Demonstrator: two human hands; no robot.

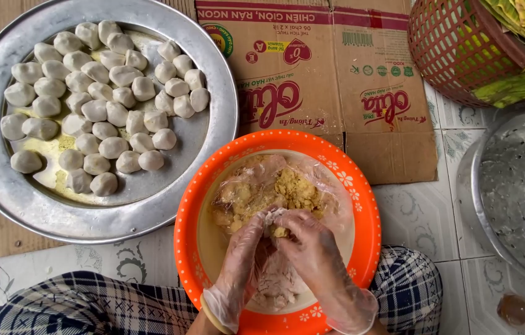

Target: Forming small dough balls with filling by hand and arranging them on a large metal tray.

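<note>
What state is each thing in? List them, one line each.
Left hand: gloved, cupping dough.
Right hand: gloved, pressing filling into the dough.
Orange bowl: holds crumbly yellow filling under plastic film.
Metal tray: partly filled with shaped dough balls.
Cardboard: flattened on the floor.
Red basket: holds green leaves.
Steamer tray: empty.

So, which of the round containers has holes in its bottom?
The metal pan at the right edge: its bottom is perforated. The big tray of dough balls and the orange bowl are solid.
</note>
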